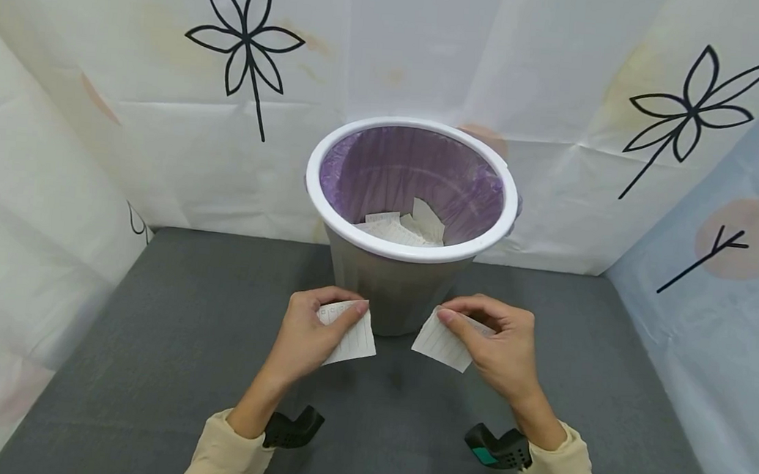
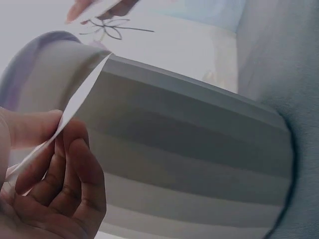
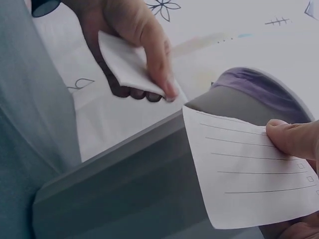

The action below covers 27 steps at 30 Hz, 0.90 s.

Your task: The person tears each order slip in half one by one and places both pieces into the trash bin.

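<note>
Between thumb and fingers, my left hand [image 1: 309, 335] pinches a torn piece of lined paper [image 1: 357, 342]. Opposite it, my right hand [image 1: 500, 344] pinches another torn piece of lined paper [image 1: 441, 344]. A gap separates the two pieces. In the right wrist view, the right-hand piece [image 3: 244, 174] shows printed lines and small boxes along one side. Both hands are in front of a grey trash can [image 1: 389, 282] with a white rim and a purple liner [image 1: 417, 166]. Several paper scraps [image 1: 400, 227] lie inside it.
The trash can stands on a dark grey tabletop [image 1: 165, 369], near the back wall. White cloth [image 1: 399, 47] with black flower drawings hangs behind, and more cloth borders the left and right sides. Dark wrist devices [image 1: 293, 429] sit on both wrists.
</note>
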Motion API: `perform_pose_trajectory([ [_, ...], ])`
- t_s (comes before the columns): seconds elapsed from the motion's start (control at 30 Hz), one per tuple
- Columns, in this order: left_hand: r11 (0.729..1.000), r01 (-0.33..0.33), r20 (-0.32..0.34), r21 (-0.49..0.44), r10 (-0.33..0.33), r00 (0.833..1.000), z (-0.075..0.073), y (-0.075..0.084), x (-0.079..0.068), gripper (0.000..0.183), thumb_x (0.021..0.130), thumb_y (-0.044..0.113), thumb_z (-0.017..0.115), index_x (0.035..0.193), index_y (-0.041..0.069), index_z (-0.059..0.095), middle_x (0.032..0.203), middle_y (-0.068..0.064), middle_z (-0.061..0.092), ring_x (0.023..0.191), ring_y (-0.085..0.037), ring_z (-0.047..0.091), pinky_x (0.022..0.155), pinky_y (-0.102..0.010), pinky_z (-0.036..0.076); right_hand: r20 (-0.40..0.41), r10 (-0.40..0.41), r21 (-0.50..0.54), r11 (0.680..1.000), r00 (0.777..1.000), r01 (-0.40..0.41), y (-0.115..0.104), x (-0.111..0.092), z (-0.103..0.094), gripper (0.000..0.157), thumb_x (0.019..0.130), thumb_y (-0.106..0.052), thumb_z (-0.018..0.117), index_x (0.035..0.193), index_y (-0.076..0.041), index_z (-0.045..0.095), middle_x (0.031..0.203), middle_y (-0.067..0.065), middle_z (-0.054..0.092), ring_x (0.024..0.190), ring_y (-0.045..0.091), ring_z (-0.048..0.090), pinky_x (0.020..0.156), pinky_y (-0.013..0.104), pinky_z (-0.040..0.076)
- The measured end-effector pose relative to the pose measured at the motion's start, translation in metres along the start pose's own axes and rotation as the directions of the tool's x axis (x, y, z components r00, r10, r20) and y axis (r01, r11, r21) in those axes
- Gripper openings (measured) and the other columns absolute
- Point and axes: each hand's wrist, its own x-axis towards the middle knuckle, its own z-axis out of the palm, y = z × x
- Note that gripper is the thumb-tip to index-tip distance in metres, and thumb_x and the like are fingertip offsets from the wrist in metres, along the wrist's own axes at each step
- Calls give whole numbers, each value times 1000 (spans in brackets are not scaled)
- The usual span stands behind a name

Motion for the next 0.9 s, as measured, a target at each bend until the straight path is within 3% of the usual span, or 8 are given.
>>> perform_pose_trajectory([
  [0.23,986,-166,47,-33,167,985,-13,48,7,4,91,11,77,93,7,79,85,0,74,65,-16,65,56,-30,54,2,-130,52,990,991,130,-23,18,-10,17,79,16,76,88,2,77,80,9,73,71,14,67,69,21,54],
  [0.33,969,-243,51,-49,246,968,-20,73,17,4,91,8,76,93,5,79,86,-1,75,69,-17,66,59,-29,54,-10,-170,87,981,985,171,-37,32,-16,12,80,15,76,88,6,76,83,9,74,74,14,69,70,21,55],
  [0.43,961,-265,51,-81,270,962,-27,96,31,7,91,6,75,95,2,78,87,-4,75,69,-19,67,60,-30,56,-35,-181,110,977,983,184,-51,48,-23,10,80,14,77,88,9,75,85,10,75,77,15,71,69,21,54],
  [0.63,954,-217,12,-206,225,974,-36,132,71,13,92,7,74,99,-4,76,90,-11,72,64,-21,66,56,-33,58,-91,-154,189,967,984,169,-72,91,-35,13,82,8,80,90,15,72,84,11,75,73,17,69,63,21,53],
  [0.77,929,-165,-30,-331,165,986,-37,146,103,13,91,6,74,98,-5,75,93,-14,69,68,-19,63,59,-28,57,-107,-134,332,929,985,162,-73,128,-36,14,83,12,76,90,21,68,81,14,73,72,20,65,64,26,52],
  [0.9,907,-95,-53,-410,81,995,-33,156,134,11,91,6,74,97,-3,75,94,-14,68,68,-19,65,60,-27,56,-116,-46,437,894,992,92,-68,163,-32,5,86,13,72,91,16,72,81,11,72,77,19,62,67,28,52],
])
